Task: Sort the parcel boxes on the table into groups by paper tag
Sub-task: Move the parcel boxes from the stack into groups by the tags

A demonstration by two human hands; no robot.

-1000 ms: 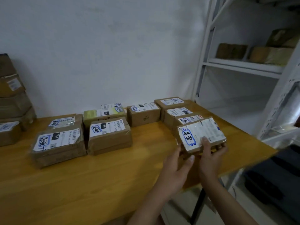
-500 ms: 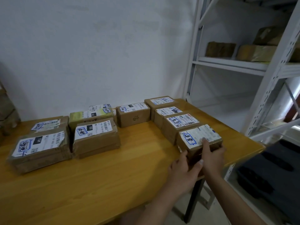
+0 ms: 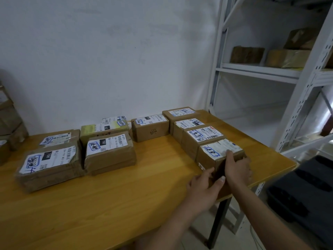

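Down comes the parcel box (image 3: 214, 150) onto the table (image 3: 108, 204), fourth in the right-hand row (image 3: 200, 136); left hand (image 3: 203, 188) and right hand (image 3: 237, 168) curl round its near end. Sorting looks well advanced, maybe nearly finished.

The near face of the near right box (image 3: 207, 160) is hidden behind the left hand (image 3: 203, 188) and right hand (image 3: 237, 168), the box stack (image 3: 10, 127) at far left and the dark case (image 3: 304, 188) at near right are cut off by the frame edges, and the fine print on the labels (image 3: 108, 144) is too small to read.
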